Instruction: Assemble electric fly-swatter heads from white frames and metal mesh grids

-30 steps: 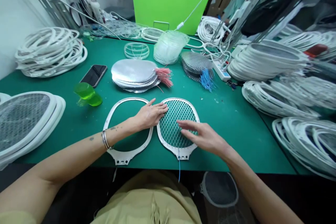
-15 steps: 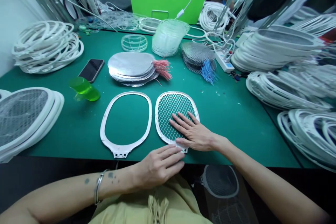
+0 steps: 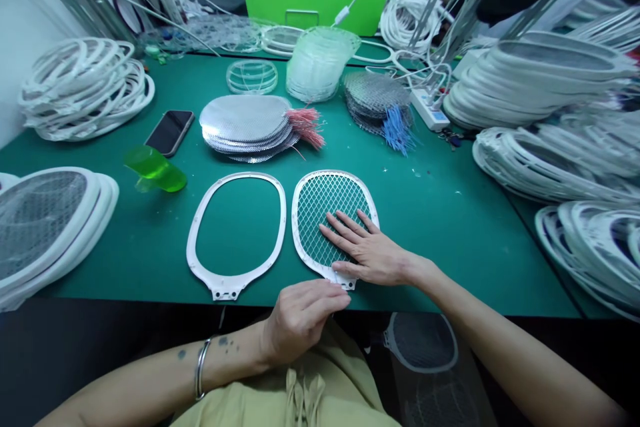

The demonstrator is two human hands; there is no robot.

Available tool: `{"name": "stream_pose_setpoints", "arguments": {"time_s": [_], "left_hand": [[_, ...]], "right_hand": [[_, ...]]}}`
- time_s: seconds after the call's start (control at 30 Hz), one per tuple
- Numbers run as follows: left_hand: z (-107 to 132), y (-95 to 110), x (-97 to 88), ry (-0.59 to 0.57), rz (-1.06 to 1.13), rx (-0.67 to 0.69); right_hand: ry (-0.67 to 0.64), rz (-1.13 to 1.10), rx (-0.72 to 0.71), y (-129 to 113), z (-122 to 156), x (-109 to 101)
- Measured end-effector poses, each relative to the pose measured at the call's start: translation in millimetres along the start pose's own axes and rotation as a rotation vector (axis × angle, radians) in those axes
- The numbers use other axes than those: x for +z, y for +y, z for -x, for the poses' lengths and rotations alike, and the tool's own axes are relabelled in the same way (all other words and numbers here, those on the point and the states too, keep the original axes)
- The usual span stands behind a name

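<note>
My right hand (image 3: 367, 250) lies flat with fingers spread on a white metal mesh (image 3: 327, 203) set in a white oval racket frame (image 3: 296, 223). Its thumb rests by the neck of that frame. My left hand (image 3: 303, 313) is closed in a pinch at the same neck, near the table's front edge. Whatever its fingertips hold is too small or hidden to make out. To the left lies a second white racket frame (image 3: 194, 240) with no mesh in it, its neck pointing at me.
Silver mesh sheets (image 3: 245, 120) with red wires and darker mesh sheets (image 3: 373, 93) with blue wires lie behind the frames. A phone (image 3: 170, 132) and green tape roll (image 3: 157, 169) sit left. White frame stacks (image 3: 535, 87) crowd the right, near a power strip (image 3: 429, 110).
My left hand's fingers have drawn together into a pinch at the frame's neck, and its wrist has risen slightly. The right hand stays flat on the mesh. The view has shifted a little.
</note>
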State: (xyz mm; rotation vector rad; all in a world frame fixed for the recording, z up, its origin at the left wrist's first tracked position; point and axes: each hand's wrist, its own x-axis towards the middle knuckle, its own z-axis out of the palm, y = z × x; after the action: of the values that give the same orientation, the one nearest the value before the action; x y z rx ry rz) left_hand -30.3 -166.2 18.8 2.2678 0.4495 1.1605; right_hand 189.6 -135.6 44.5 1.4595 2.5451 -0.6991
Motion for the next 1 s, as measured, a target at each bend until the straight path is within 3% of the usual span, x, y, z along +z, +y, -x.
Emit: {"name": "stream_pose_setpoints", "arguments": {"time_s": [0.1,0.33,0.5,0.7,0.83,1.0], "left_hand": [[2.4,-2.0,-4.5,0.015,0.027,-0.046],[4.2,-2.4,-2.2,-0.15,-0.15,0.217],[-0.5,1.3,7.5,-0.108,-0.193,0.211],[7.2,-2.4,0.3,-0.13,-0.189,0.23],[4.3,-2.0,1.5,-0.137,-0.128,0.187],[-0.6,1.1,8.2,-0.057,-0.084,0.109]], "right_hand": [[0.007,-0.015,-0.006,0.8,-0.3,0.7],[0.061,-0.016,-0.017,2.6,-1.2,5.9],[0.051,-0.005,-0.006,1.7,-1.2,5.7],[0.066,-0.028,-0.006,1.6,-1.9,7.8],[0.04,-0.033,0.003,1.4,-1.2,5.3],[0.001,-0.043,-0.03,1.2,0.5,-1.1]]}}
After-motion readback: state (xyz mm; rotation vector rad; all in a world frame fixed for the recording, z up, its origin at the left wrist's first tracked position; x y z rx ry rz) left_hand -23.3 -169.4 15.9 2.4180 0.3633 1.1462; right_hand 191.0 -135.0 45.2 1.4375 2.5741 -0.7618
